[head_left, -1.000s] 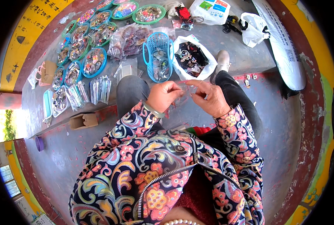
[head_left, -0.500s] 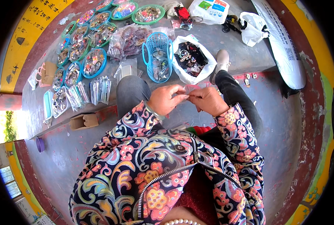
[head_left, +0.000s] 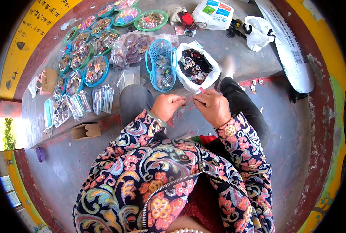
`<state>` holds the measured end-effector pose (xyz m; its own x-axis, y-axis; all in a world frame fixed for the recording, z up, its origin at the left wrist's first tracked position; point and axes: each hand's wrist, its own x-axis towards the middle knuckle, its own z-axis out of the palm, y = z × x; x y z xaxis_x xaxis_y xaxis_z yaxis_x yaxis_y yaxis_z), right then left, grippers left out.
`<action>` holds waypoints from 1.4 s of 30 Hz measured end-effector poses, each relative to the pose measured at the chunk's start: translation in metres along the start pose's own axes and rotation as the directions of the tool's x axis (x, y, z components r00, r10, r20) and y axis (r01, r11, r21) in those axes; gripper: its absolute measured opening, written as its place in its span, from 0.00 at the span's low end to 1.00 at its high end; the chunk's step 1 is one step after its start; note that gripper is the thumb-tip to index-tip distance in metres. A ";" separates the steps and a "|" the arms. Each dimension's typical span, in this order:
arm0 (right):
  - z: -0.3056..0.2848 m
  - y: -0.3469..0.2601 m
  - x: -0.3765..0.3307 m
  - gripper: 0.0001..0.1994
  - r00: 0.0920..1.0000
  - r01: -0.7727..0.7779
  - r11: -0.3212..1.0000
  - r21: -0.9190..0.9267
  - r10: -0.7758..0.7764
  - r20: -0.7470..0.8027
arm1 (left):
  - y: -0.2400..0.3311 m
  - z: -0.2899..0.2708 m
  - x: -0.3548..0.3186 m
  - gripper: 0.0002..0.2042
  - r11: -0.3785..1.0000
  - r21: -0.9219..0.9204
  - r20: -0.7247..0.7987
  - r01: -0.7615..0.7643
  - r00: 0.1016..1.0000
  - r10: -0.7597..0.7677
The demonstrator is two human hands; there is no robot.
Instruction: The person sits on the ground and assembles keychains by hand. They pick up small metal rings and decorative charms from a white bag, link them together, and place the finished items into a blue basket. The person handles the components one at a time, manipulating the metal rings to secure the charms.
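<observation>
Both of my hands are raised in front of my knees, a short gap between their fingertips. My left hand [head_left: 168, 107] is closed in a pinch; a thin, see-through edge seems to show at its fingertips, too faint to name. My right hand [head_left: 213, 108] is also pinched, and a small pink-red piece [head_left: 199, 90] shows at its fingers. Just beyond the hands stand a white plastic bag [head_left: 216, 73] lined in black, holding many small trinkets, and a blue plastic basket [head_left: 154, 64] with small packets inside.
Several round trays of small goods [head_left: 97, 70] cover the ledge at the left, with bundles of slim clear packets [head_left: 102, 100] nearer. Clear bags of reddish items [head_left: 136, 46] lie behind the basket. A cardboard box [head_left: 86, 131] and a purple cup [head_left: 40, 154] are lower left.
My hands have moved apart from touching, the left going slightly left. The pink, see-through thing between them now shows only as a small piece at the right fingers. The view has shifted slightly.
</observation>
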<state>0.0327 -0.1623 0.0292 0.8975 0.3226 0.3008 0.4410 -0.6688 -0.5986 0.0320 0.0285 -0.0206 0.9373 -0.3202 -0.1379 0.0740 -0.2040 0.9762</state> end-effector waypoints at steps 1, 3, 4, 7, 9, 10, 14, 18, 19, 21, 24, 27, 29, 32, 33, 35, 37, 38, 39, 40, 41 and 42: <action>0.001 0.001 -0.001 0.06 1.000 0.010 1.000 -0.023 -0.011 -0.021 | 0.003 0.000 -0.001 0.10 1.000 0.019 0.004 0.014 1.000 -0.014; 0.002 0.005 -0.001 0.06 0.997 0.044 0.999 -0.030 -0.046 -0.061 | 0.011 0.001 -0.003 0.10 0.995 0.023 0.028 0.099 0.995 -0.100; 0.003 0.006 -0.001 0.06 0.994 0.069 0.998 -0.014 -0.070 -0.081 | 0.017 0.001 -0.004 0.10 0.985 0.011 0.049 0.171 0.984 -0.171; 0.009 0.012 -0.001 0.05 1.000 0.020 0.988 0.155 -0.018 -0.016 | 0.013 0.008 -0.006 0.10 0.985 -0.094 0.013 0.144 0.990 -0.144; 0.011 0.014 -0.001 0.05 0.992 -0.100 0.956 0.276 0.074 0.104 | -0.003 0.011 -0.004 0.10 0.983 -0.171 -0.014 0.073 0.997 -0.077; 0.012 0.014 -0.002 0.05 0.975 -0.180 0.931 0.317 0.127 0.182 | -0.012 0.012 -0.004 0.10 0.977 -0.205 -0.012 0.054 0.998 -0.058; 0.009 0.017 -0.001 0.07 0.921 -0.334 0.847 0.414 0.199 0.335 | -0.007 0.006 -0.003 0.10 0.963 -0.134 0.107 0.234 0.969 -0.221; 0.004 0.016 0.001 0.09 0.821 -0.516 0.747 0.420 0.292 0.490 | -0.013 0.005 -0.004 0.11 0.948 -0.285 0.176 0.140 0.980 -0.092; 0.006 0.018 0.000 0.09 0.828 -0.511 0.724 0.464 0.268 0.493 | -0.014 0.005 -0.004 0.11 0.941 -0.305 0.190 0.150 0.977 -0.094; 0.006 0.018 0.000 0.09 0.816 -0.517 0.712 0.475 0.242 0.526 | -0.014 0.007 -0.006 0.11 0.923 -0.352 0.190 0.154 0.978 -0.090; 0.004 0.017 0.002 0.09 0.774 -0.529 0.746 0.405 0.228 0.590 | -0.012 0.011 -0.008 0.11 0.925 -0.359 0.161 0.129 0.984 -0.074; 0.007 0.023 0.000 0.09 0.770 -0.528 0.742 0.413 0.213 0.602 | -0.007 0.012 -0.010 0.14 0.962 -0.249 0.172 0.107 0.983 -0.065; 0.009 0.024 -0.001 0.09 0.766 -0.555 0.701 0.448 0.221 0.604 | -0.003 0.013 -0.011 0.16 0.967 -0.229 0.194 0.116 0.978 -0.071; 0.005 0.019 0.001 0.09 0.752 -0.575 0.679 0.456 0.219 0.622 | -0.003 0.013 -0.009 0.17 0.973 -0.198 0.253 0.119 0.965 -0.067; 0.003 0.018 0.003 0.09 0.748 -0.556 0.708 0.435 0.198 0.633 | -0.005 0.015 -0.010 0.18 0.960 -0.257 0.245 0.107 0.969 -0.042; 0.002 0.018 0.005 0.09 0.739 -0.512 0.764 0.393 0.158 0.655 | -0.011 0.019 -0.010 0.20 0.925 -0.372 0.226 0.080 0.974 0.007; 0.001 0.018 0.004 0.10 0.737 -0.517 0.758 0.398 0.158 0.657 | -0.010 0.019 -0.011 0.21 0.961 -0.275 0.207 0.024 0.978 0.035; 0.001 0.018 0.004 0.11 0.736 -0.520 0.754 0.401 0.157 0.658 | -0.010 0.019 -0.012 0.21 0.974 -0.225 0.199 -0.004 0.979 0.050; 0.000 0.017 0.005 0.11 0.734 -0.526 0.747 0.406 0.158 0.660 | -0.009 0.018 -0.012 0.21 0.971 -0.240 0.200 0.018 0.979 0.032; -0.001 0.015 0.006 0.11 0.733 -0.532 0.740 0.412 0.159 0.662 | -0.008 0.018 -0.012 0.21 0.966 -0.255 0.201 0.039 0.980 0.013; -0.002 0.014 0.006 0.12 0.731 -0.538 0.732 0.417 0.159 0.664 | -0.007 0.017 -0.013 0.21 0.961 -0.270 0.202 0.061 0.979 -0.005; -0.001 0.014 0.006 0.12 0.728 -0.547 0.728 0.412 0.172 0.664 | -0.006 0.017 -0.013 0.21 0.962 -0.267 0.206 0.053 0.978 0.004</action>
<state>0.0440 -0.1711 0.0232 0.7345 0.5647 -0.3764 -0.1667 -0.3876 -0.9066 0.0135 0.0180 -0.0274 0.8470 -0.5049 -0.1660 0.2115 0.0336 0.9768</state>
